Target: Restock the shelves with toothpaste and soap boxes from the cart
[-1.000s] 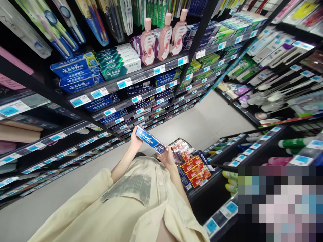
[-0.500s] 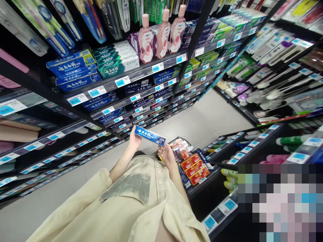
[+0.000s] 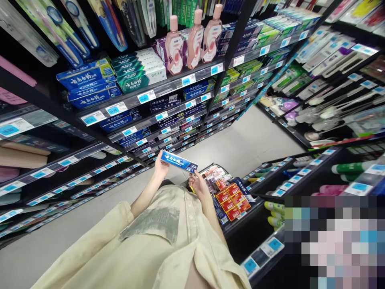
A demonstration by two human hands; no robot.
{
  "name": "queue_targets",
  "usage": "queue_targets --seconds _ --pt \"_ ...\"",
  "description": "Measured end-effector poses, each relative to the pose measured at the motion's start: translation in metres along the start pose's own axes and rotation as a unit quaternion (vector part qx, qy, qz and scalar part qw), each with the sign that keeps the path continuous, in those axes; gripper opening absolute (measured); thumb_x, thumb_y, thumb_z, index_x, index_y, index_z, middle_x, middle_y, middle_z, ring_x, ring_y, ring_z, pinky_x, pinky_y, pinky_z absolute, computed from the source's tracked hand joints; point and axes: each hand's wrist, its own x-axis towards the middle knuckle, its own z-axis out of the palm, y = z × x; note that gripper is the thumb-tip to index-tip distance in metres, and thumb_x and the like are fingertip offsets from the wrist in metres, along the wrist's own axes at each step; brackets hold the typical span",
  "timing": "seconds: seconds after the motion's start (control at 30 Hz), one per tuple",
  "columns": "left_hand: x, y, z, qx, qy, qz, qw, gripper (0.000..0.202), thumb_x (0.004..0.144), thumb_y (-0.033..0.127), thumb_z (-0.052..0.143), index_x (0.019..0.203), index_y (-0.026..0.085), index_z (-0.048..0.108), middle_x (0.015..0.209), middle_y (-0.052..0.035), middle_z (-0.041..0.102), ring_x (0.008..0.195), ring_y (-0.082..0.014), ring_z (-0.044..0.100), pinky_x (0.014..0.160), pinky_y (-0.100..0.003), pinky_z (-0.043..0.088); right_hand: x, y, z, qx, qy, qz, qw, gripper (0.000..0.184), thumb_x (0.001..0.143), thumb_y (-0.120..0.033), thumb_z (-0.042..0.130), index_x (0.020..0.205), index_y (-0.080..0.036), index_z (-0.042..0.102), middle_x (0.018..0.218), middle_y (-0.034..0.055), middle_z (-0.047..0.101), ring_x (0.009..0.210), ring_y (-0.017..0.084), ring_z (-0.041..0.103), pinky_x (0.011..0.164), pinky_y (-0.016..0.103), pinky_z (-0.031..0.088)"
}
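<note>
The box is near the middle of the frame, a little left of centre and below it, held in the air in front of the person's shirt. It is long and narrow, its broad face turned up to the camera. It slants, the left end higher in the frame than the right. The face is mostly bright blue, with large white characters across the middle and a thin line of small white print under them. Towards the right end the blue darkens, and there is more print, too small to read. A pale strip runs along the upper edge.

The left hand has its grip closed around the left end of the box. The right hand is below the right end, fingers partly curled, with a fingertip at the lower right corner; I cannot tell whether that grip pinches the box or only touches it.

Red boxes lie to the right of the right hand, right of centre in the lower half of the frame. At the upper left, blue boxes are stacked on a shelf beside green boxes, and three pink bottles stand at top centre.
</note>
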Motion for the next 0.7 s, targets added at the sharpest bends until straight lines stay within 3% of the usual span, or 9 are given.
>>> queue_targets --seconds 0.33,0.43,0.6,0.7 --pt "-0.004 0.001 0.005 0.006 0.003 -0.005 1.000 0.028 0.088 0.031 0.083 0.113 0.018 0.077 0.094 -0.0039 0.080 0.075 -0.0135 0.072 0.069 -0.022 0.051 -0.003 -0.002 0.002 0.006 -0.004 -0.005 1.000 0.023 0.085 -0.032 0.084 0.095 -0.020 0.067 0.080 -0.0006 0.071 0.056 0.008 0.058 0.048 0.017 0.050" --pt "-0.008 0.002 0.009 0.000 0.000 -0.005 1.000 0.026 0.090 0.028 0.081 0.113 0.018 0.078 0.098 -0.0050 0.081 0.079 -0.0143 0.073 0.072 -0.023 0.052 -0.005 -0.003 0.002 -0.001 -0.012 -0.010 1.000 0.025 0.085 -0.037 0.084 0.096 -0.022 0.067 0.082 -0.0004 0.073 0.058 0.010 0.062 0.050 0.019 0.053" --pt "-0.013 0.008 0.010 -0.030 -0.087 0.013 0.996 0.026 0.092 0.026 0.077 0.118 0.022 0.077 0.108 -0.0035 0.082 0.095 -0.0178 0.076 0.085 -0.027 0.056 -0.010 -0.005 0.000 -0.026 -0.088 -0.006 0.996 0.040 0.088 -0.061 0.076 0.103 -0.025 0.066 0.093 0.0043 0.078 0.070 0.017 0.072 0.057 0.026 0.058" --pt "-0.014 0.014 0.006 -0.029 -0.130 0.012 0.991 0.031 0.090 0.026 0.077 0.121 0.024 0.076 0.113 -0.0033 0.082 0.100 -0.0181 0.076 0.089 -0.028 0.056 -0.009 -0.004 0.000 -0.046 -0.096 -0.012 0.994 0.044 0.084 -0.061 0.079 0.105 -0.023 0.068 0.090 0.0047 0.079 0.071 0.019 0.074 0.057 0.026 0.059"
